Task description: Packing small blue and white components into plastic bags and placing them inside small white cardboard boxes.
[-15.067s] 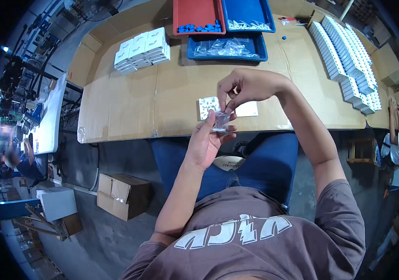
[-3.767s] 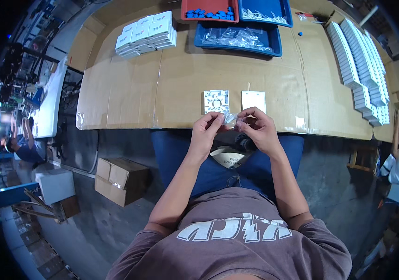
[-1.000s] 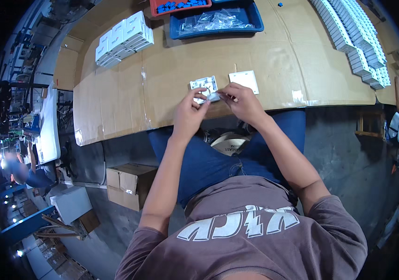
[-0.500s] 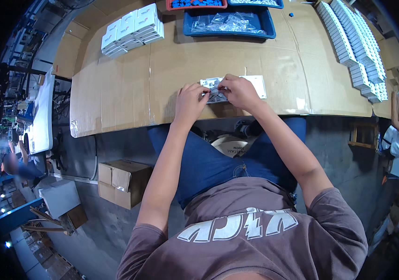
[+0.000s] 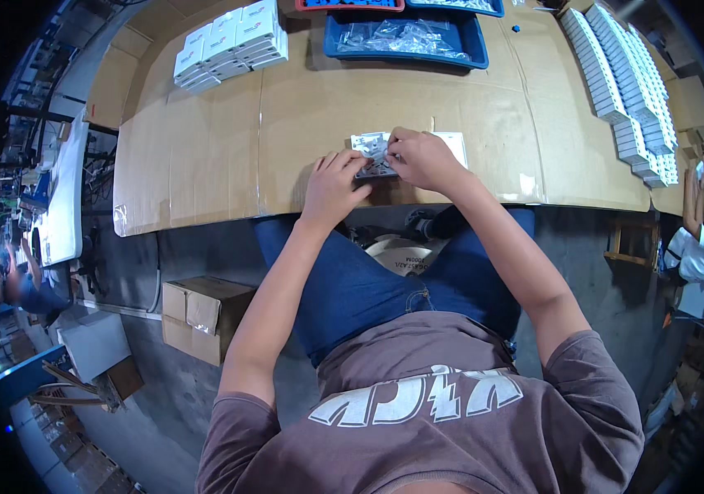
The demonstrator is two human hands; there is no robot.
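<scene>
A small white box (image 5: 451,142) lies open near the table's front edge, its lid laid out to the right. Small clear plastic bags (image 5: 373,146) with greyish parts inside fill its left part. My left hand (image 5: 334,188) is at the box's left side, fingers curled inward and fingertips at a bag. From the right, my right hand (image 5: 428,159) reaches over the box with thumb and forefinger closed in a pinch on a plastic bag. My fingers partly cover the contents, so the exact parts cannot be made out.
Stacked white boxes (image 5: 228,45) stand at the back left, with long rows of similar boxes (image 5: 615,90) at the right. A blue tray (image 5: 479,51) of clear bags sits at the back, behind it a red tray (image 5: 352,6) of blue parts. A carton (image 5: 195,317) stands on the floor.
The view has shifted slightly. My left hand has drawn a little away from the right one, its fingers lower at the box's left side. My right hand stays at the bags.
</scene>
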